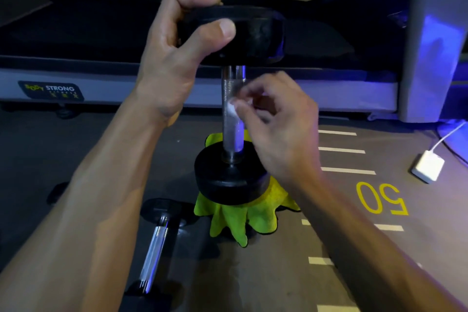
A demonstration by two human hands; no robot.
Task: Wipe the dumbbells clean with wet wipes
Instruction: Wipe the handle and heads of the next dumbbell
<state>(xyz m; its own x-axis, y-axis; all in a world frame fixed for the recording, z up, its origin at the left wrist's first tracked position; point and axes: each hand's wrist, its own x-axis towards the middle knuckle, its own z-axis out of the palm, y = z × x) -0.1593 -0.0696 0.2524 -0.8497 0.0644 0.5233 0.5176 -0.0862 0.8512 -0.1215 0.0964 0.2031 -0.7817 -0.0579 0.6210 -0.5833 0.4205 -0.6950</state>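
Note:
A black dumbbell [231, 175] stands upright on a yellow-green cloth [235, 218] on the floor. My left hand [174, 58] grips its upper black head from the left side and top. My right hand [276, 124] pinches a small white wet wipe [231, 108] against the knurled chrome handle [231, 88], about halfway up. A second dumbbell [154, 256] lies on the floor at the lower left, its chrome bar pointing toward me, partly hidden by my left forearm.
A treadmill [76, 63] with a "Body Strong" label runs across the back, its grey upright [430, 40] at the right. A white power adapter [428, 166] with cable lies on the floor at the right. Yellow "50" and white dashes mark the floor.

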